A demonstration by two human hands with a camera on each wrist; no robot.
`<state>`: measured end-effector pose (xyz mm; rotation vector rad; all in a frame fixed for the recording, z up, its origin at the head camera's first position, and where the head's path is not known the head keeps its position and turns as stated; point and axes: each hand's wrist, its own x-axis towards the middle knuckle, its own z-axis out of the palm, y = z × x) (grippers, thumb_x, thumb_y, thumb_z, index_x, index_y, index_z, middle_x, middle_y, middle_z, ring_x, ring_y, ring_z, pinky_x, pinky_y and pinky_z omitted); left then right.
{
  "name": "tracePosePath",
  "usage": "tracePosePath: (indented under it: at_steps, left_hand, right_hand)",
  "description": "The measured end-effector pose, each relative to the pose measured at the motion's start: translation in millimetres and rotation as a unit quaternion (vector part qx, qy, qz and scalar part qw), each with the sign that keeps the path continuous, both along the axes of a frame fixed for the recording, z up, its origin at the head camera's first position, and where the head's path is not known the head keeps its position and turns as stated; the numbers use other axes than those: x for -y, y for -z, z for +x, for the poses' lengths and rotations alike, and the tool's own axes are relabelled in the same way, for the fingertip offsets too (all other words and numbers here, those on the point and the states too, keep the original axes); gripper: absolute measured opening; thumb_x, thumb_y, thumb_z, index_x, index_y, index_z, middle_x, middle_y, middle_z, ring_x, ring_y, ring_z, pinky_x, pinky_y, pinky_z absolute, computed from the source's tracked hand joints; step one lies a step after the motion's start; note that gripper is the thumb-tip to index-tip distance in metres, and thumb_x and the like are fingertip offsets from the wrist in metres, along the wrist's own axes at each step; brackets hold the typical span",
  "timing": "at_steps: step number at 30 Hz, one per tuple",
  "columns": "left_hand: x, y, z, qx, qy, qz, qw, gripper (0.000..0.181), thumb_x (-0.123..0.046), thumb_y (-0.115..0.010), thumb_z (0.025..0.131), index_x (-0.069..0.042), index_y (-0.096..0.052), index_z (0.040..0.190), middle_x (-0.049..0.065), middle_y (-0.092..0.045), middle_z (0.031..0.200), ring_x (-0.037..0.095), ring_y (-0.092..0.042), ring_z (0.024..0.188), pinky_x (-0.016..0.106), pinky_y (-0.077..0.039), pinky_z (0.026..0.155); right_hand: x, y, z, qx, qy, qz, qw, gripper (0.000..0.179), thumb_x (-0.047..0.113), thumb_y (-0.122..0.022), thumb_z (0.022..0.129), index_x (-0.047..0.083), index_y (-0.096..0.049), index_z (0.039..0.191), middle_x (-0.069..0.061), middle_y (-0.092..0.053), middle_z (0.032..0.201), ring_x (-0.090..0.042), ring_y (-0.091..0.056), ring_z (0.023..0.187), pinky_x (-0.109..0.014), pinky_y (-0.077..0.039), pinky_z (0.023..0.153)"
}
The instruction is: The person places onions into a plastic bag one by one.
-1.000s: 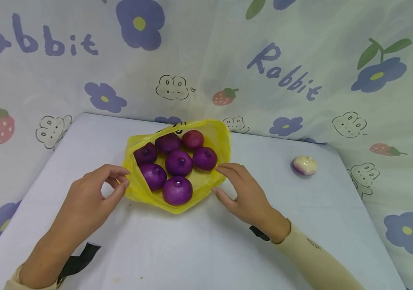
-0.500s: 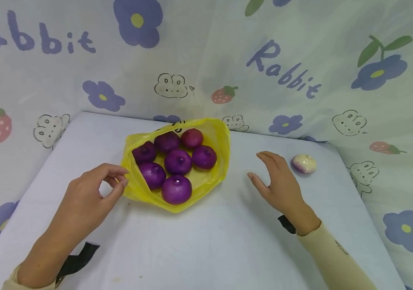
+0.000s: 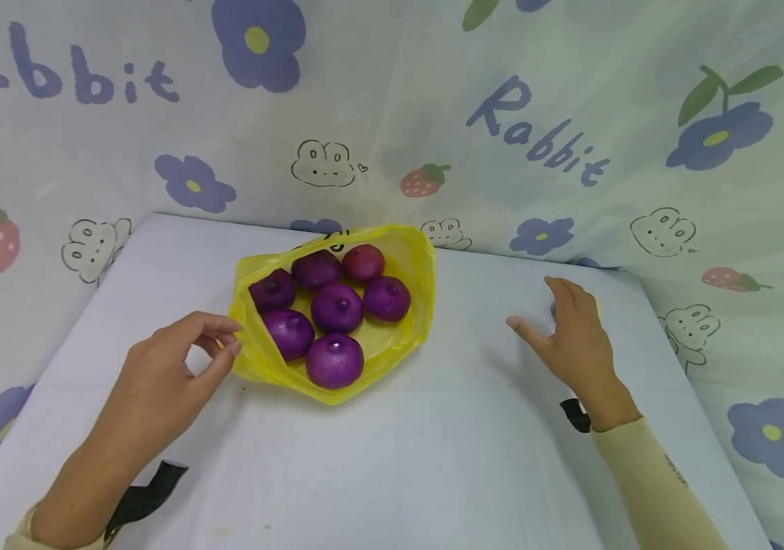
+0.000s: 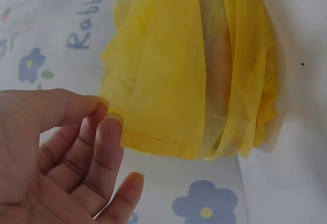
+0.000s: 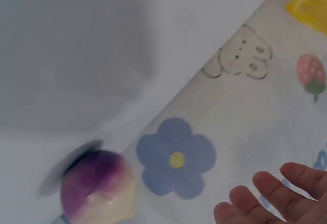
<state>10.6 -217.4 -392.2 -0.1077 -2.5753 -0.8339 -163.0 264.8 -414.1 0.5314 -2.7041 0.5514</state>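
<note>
A yellow plastic bag (image 3: 422, 294) stands on the white table with its mouth wide, and several round purple onions (image 3: 337, 308) lie inside. My left hand (image 3: 170, 374) pinches the bag's left edge between thumb and fingertips, as the left wrist view also shows. Off to the right, my right hand (image 3: 579, 344) hovers over the table, thumb and fingers spread and holding nothing. It hides most of a round white-and-purple vegetable, like a turnip (image 5: 97, 188), in the head view. The right wrist view shows that vegetable resting on the table, apart from the fingers.
A patterned cloth with flowers, rabbits and strawberries (image 3: 422, 181) hangs right behind the table (image 3: 364, 473). The table's back edge runs close behind the bag.
My right hand has let go of the bag's right side and moved right, up to the white-and-purple vegetable. The left hand keeps its hold on the bag's left edge.
</note>
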Motion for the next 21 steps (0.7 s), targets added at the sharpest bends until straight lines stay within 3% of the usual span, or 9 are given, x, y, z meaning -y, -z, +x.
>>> tracePosePath:
  at_steps: [6, 12, 21]
  left_hand:
    - [-0.5, -1.5, 0.1, -0.011, 0.006, -0.001, 0.9999, 0.028, -0.002, -0.078, 0.089, -0.012, -0.070, 0.114, -0.006, -0.069, 0.090, 0.012, -0.056, 0.081, 0.018, -0.038, 0.061]
    - [-1.0, -2.6, 0.9, -0.009, 0.006, -0.002, 0.9999, 0.029, -0.001, -0.078, 0.089, -0.012, -0.070, 0.114, -0.006, -0.069, 0.090, 0.013, -0.056, 0.080, 0.018, -0.039, 0.061]
    - [-0.1, -2.6, 1.7, -0.012, 0.005, -0.004, 0.9999, 0.029, 0.000, -0.078, 0.088, -0.012, -0.070, 0.114, -0.006, -0.069, 0.089, 0.010, -0.054, 0.079, 0.018, -0.038, 0.060]
  right_hand:
    - [-24.0, -0.1, -12.6, 0.052, 0.053, -0.008, 0.9972, 0.098, 0.056, -0.076, 0.091, -0.002, -0.033, 0.157, -0.029, -0.037, 0.156, -0.054, -0.033, 0.142, -0.079, -0.037, 0.098]
    - [-46.0, 6.8, -25.7, 0.100, 0.090, 0.017, 0.9908, 0.106, 0.064, -0.070, 0.092, -0.001, -0.023, 0.161, -0.033, -0.031, 0.157, -0.058, -0.031, 0.139, -0.084, -0.038, 0.088]
    - [-71.8, 12.1, -48.5, 0.184, 0.092, 0.000, 0.9787, 0.111, 0.053, -0.074, 0.093, -0.010, -0.013, 0.161, -0.044, -0.023, 0.156, -0.070, -0.029, 0.133, -0.079, -0.031, 0.102]
